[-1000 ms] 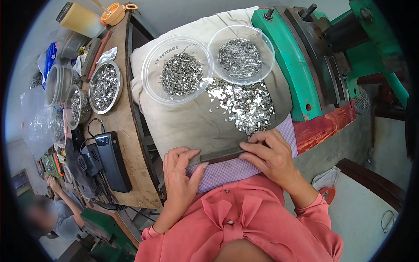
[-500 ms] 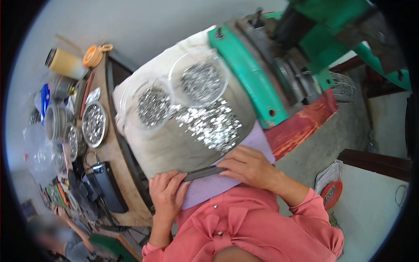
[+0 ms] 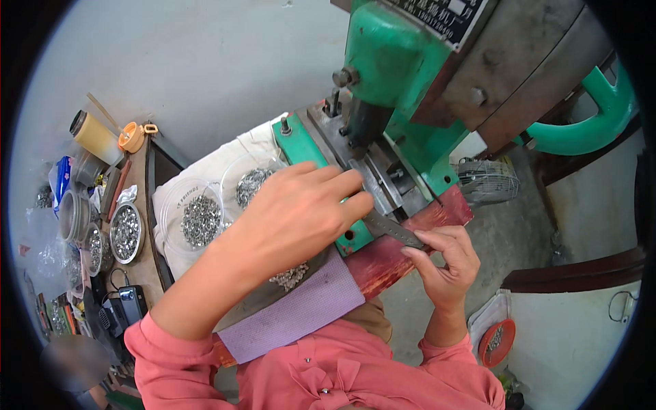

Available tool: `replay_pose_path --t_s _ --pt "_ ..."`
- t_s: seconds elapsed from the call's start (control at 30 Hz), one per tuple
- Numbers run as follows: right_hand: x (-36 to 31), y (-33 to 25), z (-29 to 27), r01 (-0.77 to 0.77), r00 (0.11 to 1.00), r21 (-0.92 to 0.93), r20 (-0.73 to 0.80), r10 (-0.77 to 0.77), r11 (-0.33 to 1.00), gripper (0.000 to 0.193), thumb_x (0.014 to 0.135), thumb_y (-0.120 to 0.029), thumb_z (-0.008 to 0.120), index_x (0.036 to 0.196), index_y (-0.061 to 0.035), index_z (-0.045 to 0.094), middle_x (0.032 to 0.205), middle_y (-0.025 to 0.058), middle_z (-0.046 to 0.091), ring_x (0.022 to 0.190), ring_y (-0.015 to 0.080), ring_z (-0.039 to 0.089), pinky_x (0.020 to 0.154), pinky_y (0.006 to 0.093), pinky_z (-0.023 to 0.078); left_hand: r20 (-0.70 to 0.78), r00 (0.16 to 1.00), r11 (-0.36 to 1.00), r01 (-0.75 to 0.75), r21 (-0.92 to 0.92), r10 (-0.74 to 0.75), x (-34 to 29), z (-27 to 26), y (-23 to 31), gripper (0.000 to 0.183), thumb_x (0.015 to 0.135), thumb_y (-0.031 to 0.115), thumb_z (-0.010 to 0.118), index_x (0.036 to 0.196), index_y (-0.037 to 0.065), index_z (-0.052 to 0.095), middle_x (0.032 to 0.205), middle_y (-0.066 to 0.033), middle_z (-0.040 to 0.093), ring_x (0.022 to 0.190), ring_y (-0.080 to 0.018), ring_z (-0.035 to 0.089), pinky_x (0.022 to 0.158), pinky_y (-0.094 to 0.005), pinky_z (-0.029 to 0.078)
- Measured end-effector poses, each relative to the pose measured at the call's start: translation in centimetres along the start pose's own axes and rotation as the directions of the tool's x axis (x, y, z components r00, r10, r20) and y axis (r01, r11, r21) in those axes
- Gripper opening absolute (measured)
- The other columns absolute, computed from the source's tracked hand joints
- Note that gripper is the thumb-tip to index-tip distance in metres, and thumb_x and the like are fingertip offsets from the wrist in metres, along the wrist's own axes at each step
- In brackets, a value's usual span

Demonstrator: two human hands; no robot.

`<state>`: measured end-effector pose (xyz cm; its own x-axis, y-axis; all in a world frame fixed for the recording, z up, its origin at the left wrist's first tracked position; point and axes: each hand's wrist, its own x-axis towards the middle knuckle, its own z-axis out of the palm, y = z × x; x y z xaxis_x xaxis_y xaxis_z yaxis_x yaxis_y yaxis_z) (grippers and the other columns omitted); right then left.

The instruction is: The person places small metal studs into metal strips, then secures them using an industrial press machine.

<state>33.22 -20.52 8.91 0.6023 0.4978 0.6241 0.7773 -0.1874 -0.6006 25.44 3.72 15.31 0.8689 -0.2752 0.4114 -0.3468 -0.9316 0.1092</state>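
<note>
A dark grey flat strip (image 3: pixel 393 231) with a row of small holes or marks slants beside the steel die (image 3: pixel 374 183) of a green press (image 3: pixel 389 61). My right hand (image 3: pixel 447 263) pinches its near end between thumb and fingers. Across the cloth reaches my left hand (image 3: pixel 301 201), palm down, its fingers curled at the strip's other end by the die; the thumb is hidden. Under my left forearm lies part of a pile of small shiny metal pieces (image 3: pixel 290 277). Two clear tubs, a left one (image 3: pixel 166 222) and a partly covered right one (image 3: pixel 232 164), contain similar pieces.
A purple ribbed mat (image 3: pixel 294 316) lies along the near edge, beside the worn red bench (image 3: pixel 383 265). At left, a wooden table (image 3: pixel 154 273) carries a metal bowl (image 3: pixel 140 236), jars and a black device (image 3: pixel 131 301). A red bowl (image 3: pixel 504 352) stands low at right.
Both hands have moved right and away from me with the strip, from above the mat to the press die. My view has swung right, and my left forearm covers much of the pile.
</note>
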Motion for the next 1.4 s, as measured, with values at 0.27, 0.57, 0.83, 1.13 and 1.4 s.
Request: replay_pose_path --t_s 0.27,0.57,0.83,1.13,1.4 --pt "-0.4 1.4 1.0 -0.089 0.989 -0.054 -0.12 0.082 0.995 0.029 0.071 -0.001 0.087 0.096 -0.0019 0.072 0.084 0.0067 0.063 0.062 0.011 0.061 0.05 0.0231 0.047 0.105 0.974 0.971 -0.212 0.11 0.201 5.1 2.6 -1.6 0.012 0.081 0.014 0.06 0.09 0.007 0.062 0.084 -0.0044 0.056 0.083 -0.0212 0.064 0.073 -0.0348 0.052" --pt "-2.1 0.0 0.4 -0.133 0.987 -0.089 -0.106 0.123 0.987 0.025 0.071 0.0 0.085 0.092 -0.0007 0.071 0.08 0.0063 0.061 0.058 0.0105 0.06 0.048 0.0236 0.046 0.202 0.945 0.959 -0.275 0.073 0.256 6.2 2.9 0.1 0.011 0.079 0.014 0.062 0.085 0.007 0.068 0.085 -0.0037 0.062 0.085 -0.0208 0.065 0.078 -0.0337 0.052" --pt "-1.6 -0.4 1.4 -0.187 0.978 -0.044 -0.104 0.182 0.981 0.025 0.072 0.001 0.085 0.094 0.0001 0.072 0.08 0.006 0.062 0.059 0.0121 0.061 0.051 0.0243 0.047 0.311 0.913 0.903 -0.348 0.25 0.265 6.0 2.3 1.2 0.009 0.076 0.013 0.063 0.08 0.006 0.068 0.083 -0.003 0.063 0.087 -0.0195 0.065 0.078 -0.0312 0.051" --pt "0.4 3.1 3.7 -0.098 0.993 0.043 -0.067 0.101 0.994 0.029 0.076 0.004 0.079 0.105 0.0 0.074 0.085 0.0095 0.064 0.07 0.0186 0.063 0.063 0.0285 0.052 0.176 0.982 0.961 -0.105 0.255 0.061 1.5 4.2 2.1 0.044 0.08 0.012 0.06 0.119 -0.008 0.064 0.123 -0.0193 0.064 0.118 -0.0283 0.061 0.099 -0.0339 0.048" --pt "4.9 6.4 4.9 -0.117 0.987 -0.154 0.088 0.131 0.981 0.024 0.098 -0.019 0.055 0.11 -0.002 0.066 0.114 0.016 0.058 0.108 0.0324 0.049 0.1 0.0415 0.036 0.004 1.0 0.985 0.015 0.171 -0.016 0.2 6.0 2.3 0.045 0.081 0.012 0.06 0.122 -0.006 0.062 0.129 -0.0191 0.062 0.12 -0.0292 0.061 0.101 -0.0374 0.049"
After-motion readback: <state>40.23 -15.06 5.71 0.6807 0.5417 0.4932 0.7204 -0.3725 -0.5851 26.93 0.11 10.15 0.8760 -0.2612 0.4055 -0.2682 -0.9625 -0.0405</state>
